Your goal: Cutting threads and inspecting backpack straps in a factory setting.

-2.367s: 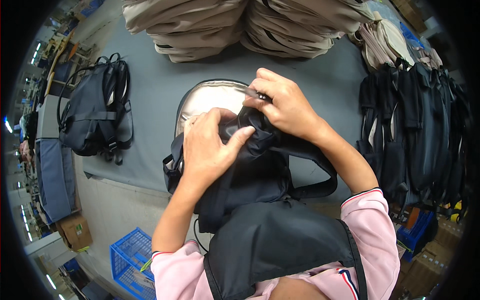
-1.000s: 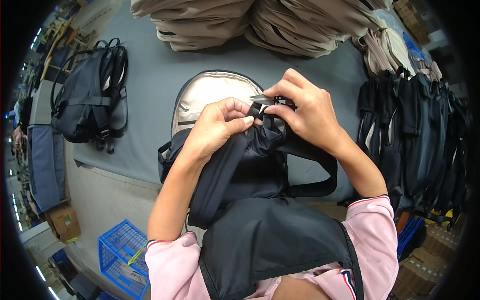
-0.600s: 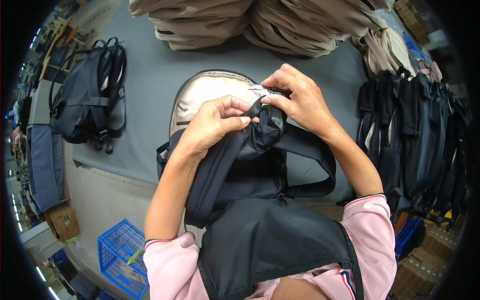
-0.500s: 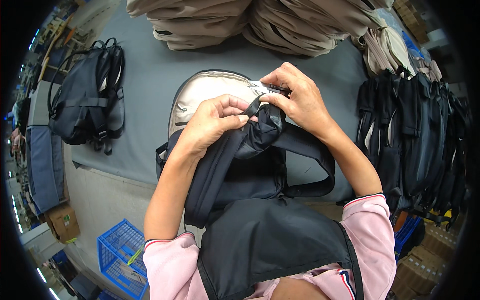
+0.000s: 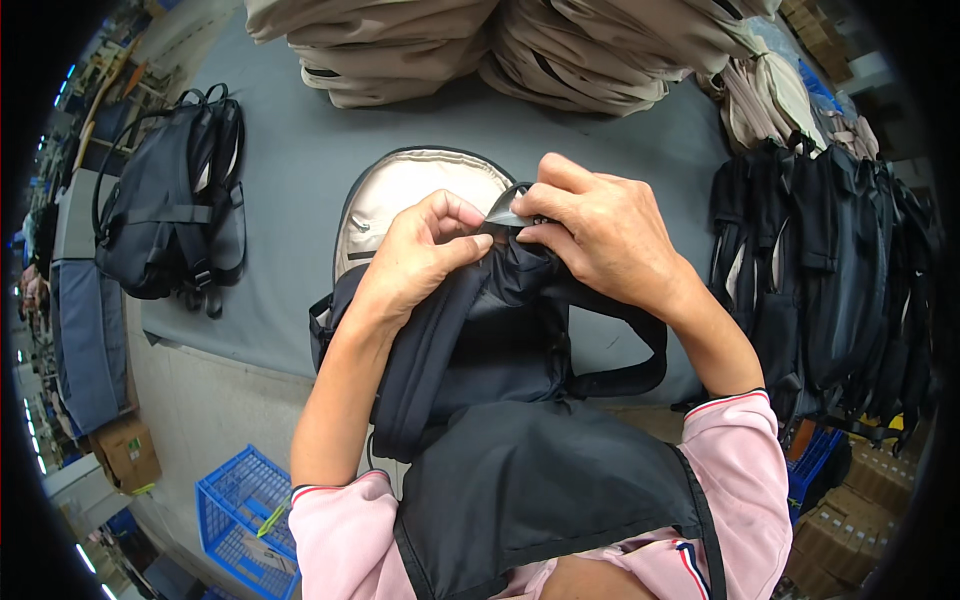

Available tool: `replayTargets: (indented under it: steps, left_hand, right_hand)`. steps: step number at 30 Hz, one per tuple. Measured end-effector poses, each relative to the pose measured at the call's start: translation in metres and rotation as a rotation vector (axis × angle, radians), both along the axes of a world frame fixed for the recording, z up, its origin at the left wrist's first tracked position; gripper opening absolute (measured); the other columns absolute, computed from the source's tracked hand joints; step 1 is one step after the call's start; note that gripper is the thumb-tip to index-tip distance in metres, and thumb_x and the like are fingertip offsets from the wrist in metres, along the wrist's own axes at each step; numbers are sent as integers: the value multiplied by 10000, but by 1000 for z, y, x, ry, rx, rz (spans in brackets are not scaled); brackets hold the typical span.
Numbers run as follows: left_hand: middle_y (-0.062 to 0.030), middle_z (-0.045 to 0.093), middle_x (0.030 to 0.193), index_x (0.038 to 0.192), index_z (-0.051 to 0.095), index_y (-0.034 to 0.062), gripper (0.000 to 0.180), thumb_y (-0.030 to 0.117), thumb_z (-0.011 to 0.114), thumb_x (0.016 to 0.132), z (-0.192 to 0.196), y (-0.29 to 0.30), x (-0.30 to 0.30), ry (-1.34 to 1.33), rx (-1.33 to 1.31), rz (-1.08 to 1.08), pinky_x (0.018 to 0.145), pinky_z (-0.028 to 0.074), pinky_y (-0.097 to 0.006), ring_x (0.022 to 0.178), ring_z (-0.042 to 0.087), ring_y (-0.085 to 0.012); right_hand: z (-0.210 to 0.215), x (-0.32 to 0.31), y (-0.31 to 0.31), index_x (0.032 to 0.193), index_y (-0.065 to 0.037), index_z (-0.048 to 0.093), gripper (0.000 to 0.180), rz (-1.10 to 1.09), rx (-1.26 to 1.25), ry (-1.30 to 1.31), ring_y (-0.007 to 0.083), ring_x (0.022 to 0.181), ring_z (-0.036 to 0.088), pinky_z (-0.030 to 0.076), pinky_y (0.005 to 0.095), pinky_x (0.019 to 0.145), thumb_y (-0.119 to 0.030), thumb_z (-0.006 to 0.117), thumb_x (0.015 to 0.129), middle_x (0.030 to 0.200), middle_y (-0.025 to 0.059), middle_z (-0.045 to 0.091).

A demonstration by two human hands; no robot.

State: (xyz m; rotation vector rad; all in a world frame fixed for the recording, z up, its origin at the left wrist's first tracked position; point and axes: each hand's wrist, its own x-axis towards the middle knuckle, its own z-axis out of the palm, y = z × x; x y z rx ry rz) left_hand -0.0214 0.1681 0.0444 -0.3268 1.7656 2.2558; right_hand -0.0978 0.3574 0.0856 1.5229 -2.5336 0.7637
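Note:
A black backpack (image 5: 510, 350) lies before me at the table's near edge, its panel folded open to show a cream lining (image 5: 400, 190). My left hand (image 5: 420, 250) pinches the near side of a short black strap loop (image 5: 507, 208) at the top of the bag, thumb against fingertips. From the other side, my right hand (image 5: 610, 235) is closed on the same loop, thumb and fingers pressed together. A small dark piece under the right fingers is mostly hidden. One padded shoulder strap (image 5: 430, 350) runs below my left wrist; another (image 5: 650, 350) curves out to the right.
Stacks of beige bags (image 5: 400, 50) stand along the far side of the grey table (image 5: 280, 200). Another black backpack (image 5: 170, 200) lies at the left. Several black bags (image 5: 810, 270) are piled at the right. A blue crate (image 5: 245, 510) is on the floor, lower left.
My right hand has turned and come closer to my left, lower over the loop. The white tag seen by its fingers before is now out of sight.

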Motion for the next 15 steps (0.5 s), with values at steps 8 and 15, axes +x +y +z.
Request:
replayTargets:
  steps: [8, 15]
  left_hand:
    - [-34, 646, 819, 798, 548, 39, 121, -1, 645, 738, 9, 16, 16, 633, -935, 329, 824, 377, -304, 770, 602, -166]
    - [2, 627, 829, 754, 522, 83, 204, -29, 667, 664, 8, 18, 17, 794, -1109, 507, 814, 317, -316, 802, 569, -178]
  right_hand:
    - [-10, 10, 4, 961, -58, 621, 288, -136, -356, -260, 198, 616, 546, 462, 284, 593, -76, 733, 697, 771, 55, 503]
    - [3, 21, -1, 996, -64, 655, 339, -127, -568, -185, 88, 593, 420, 366, 215, 514, 35, 740, 683, 722, 6, 432]
